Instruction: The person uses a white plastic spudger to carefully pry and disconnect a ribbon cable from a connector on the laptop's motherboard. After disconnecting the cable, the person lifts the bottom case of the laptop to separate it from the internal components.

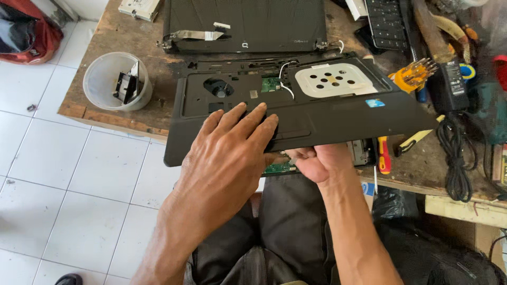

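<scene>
Two hands work one black plastic laptop palmrest cover [317, 113]: left hand [227, 153] fingers spread flat on top, right hand [317, 161] fingers pinching its front edge. Judged light, stiff, brittle; best gripped by edges.

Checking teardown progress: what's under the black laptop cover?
Under the laptop cover, a green circuit board and a metal part peek out by the right hand. Everything else is hidden.
</scene>
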